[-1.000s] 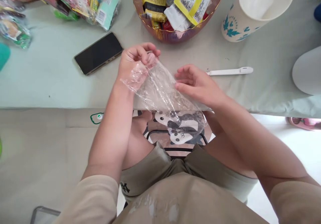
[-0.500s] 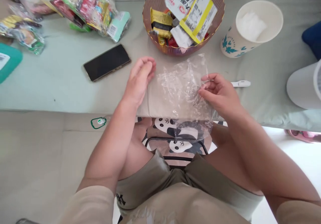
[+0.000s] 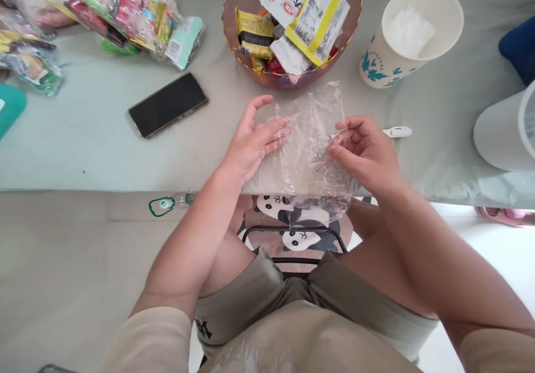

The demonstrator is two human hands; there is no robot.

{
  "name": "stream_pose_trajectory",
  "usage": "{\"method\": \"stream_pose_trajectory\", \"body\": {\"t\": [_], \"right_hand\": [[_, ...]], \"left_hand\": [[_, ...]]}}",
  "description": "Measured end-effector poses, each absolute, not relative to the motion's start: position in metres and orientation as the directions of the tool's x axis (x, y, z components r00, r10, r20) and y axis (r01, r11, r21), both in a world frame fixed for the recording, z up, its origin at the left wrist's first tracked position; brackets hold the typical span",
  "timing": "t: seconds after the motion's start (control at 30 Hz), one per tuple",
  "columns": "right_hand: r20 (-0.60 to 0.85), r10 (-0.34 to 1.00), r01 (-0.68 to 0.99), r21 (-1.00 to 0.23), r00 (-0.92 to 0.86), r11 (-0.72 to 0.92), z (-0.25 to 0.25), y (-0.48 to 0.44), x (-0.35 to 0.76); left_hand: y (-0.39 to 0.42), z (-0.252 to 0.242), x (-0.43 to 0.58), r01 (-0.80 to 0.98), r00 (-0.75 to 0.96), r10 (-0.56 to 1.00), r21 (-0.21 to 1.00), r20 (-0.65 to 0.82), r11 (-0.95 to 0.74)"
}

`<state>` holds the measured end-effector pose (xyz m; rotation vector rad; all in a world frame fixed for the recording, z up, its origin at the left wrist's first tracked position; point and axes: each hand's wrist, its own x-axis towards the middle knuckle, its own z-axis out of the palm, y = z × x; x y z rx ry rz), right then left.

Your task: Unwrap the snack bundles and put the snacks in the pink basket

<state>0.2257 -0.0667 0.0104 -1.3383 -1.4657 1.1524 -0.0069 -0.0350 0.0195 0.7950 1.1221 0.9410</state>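
Note:
A crinkled clear plastic bag (image 3: 311,150) lies flat on the pale green tablecloth (image 3: 96,139), its near end hanging over the table edge. My left hand (image 3: 254,139) rests open on the bag's left side, fingers stretched out flat. My right hand (image 3: 368,150) pinches the bag's right edge between thumb and fingers.
A pink ribbed bowl (image 3: 234,16) of snack packets stands just beyond the bag. A black phone (image 3: 168,104) lies to the left, with a heap of snack bags (image 3: 125,10) behind it. A paper cup (image 3: 401,44) and a white pen (image 3: 397,132) are at the right.
The bag was held up off the table by my left hand; now it lies spread flat. My left hand let go and came down open on it, while my right hand took its right edge.

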Motion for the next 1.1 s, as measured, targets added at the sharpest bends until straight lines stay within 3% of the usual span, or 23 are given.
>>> {"method": "stream_pose_trajectory", "body": {"t": [0.3, 0.47, 0.77, 0.9, 1.1], "right_hand": [[-0.014, 0.994, 0.303, -0.953, -0.107, 0.019, -0.002, -0.069, 0.229], [0.132, 0.991, 0.332, -0.934, -0.02, 0.131, 0.003, -0.053, 0.24], [0.138, 0.908, 0.251, -0.935, -0.395, 0.251, 0.025, -0.026, 0.239], [0.129, 0.925, 0.342, -0.904, -0.358, 0.258, 0.027, -0.032, 0.235], [0.021, 0.971, 0.337, -0.936, -0.237, 0.102, 0.024, -0.037, 0.233]], "left_hand": [[-0.032, 0.019, -0.006, -0.215, 0.175, 0.911, 0.889, -0.373, 0.405], [-0.034, 0.026, -0.008, -0.253, 0.197, 0.93, 0.9, -0.311, 0.355], [-0.041, 0.033, -0.007, -0.166, 0.411, 0.851, 0.891, -0.327, 0.423], [-0.04, 0.03, -0.007, -0.197, 0.355, 0.88, 0.895, -0.316, 0.401], [-0.036, 0.028, -0.003, -0.184, 0.224, 0.921, 0.915, -0.318, 0.36]]}}
